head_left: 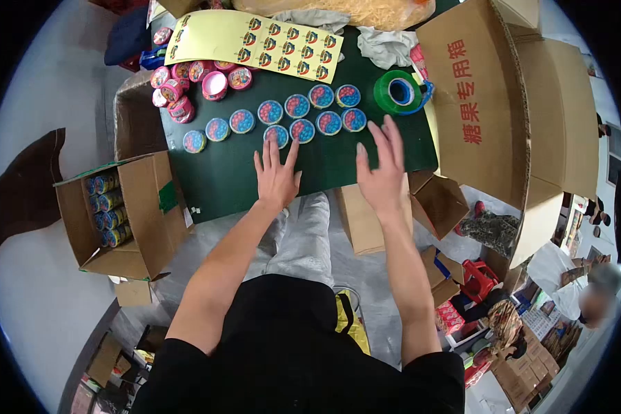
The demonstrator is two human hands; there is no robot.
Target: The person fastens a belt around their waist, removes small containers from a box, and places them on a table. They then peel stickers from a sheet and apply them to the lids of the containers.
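Two rows of small round candy tubs (270,112) with blue-and-pink tops stand on the green tabletop (221,183). My left hand (277,178) has its fingers spread, with fingertips at the edge of a front-row tub (275,135) and the neighbouring tub (301,130). To the right, my right hand (381,172) hovers over the table edge, fingers apart and holding nothing. Its fingertips are close to the rightmost front tub (354,120). A sheet of round stickers (283,48) lies behind the tubs.
Pink tubs (214,85) cluster at the back left. A roll of green tape (397,92) sits at the right, beside a large cardboard box (472,96). An open carton (155,221) holding stacked tubs stands left of the table. Another person (593,297) is at the far right.
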